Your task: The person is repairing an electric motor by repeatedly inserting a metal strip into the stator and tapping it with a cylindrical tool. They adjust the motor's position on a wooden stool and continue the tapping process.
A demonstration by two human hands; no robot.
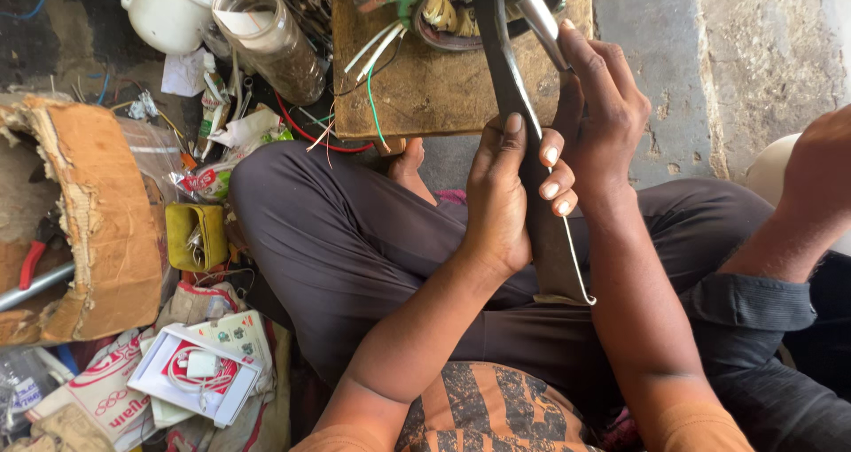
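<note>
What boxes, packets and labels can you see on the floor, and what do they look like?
Open white box: lower left on the floor, flat and square, red inside, holding a white charger and cable.
Printed bag: under the box, white with red print.
Small packet: by the person's knee, crinkled, red, white and green.
Clear jar: top, lying tilted, white paper inside.
Torn cardboard: far left, brown.

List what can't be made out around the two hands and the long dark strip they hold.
Head view only:
- Long dark flat strip: top cut off by the frame edge; middle hidden by the left hand.
- Silver metal tool: lower end hidden behind the right hand.
- Thin white wire: upper end hidden by fingers.
</note>
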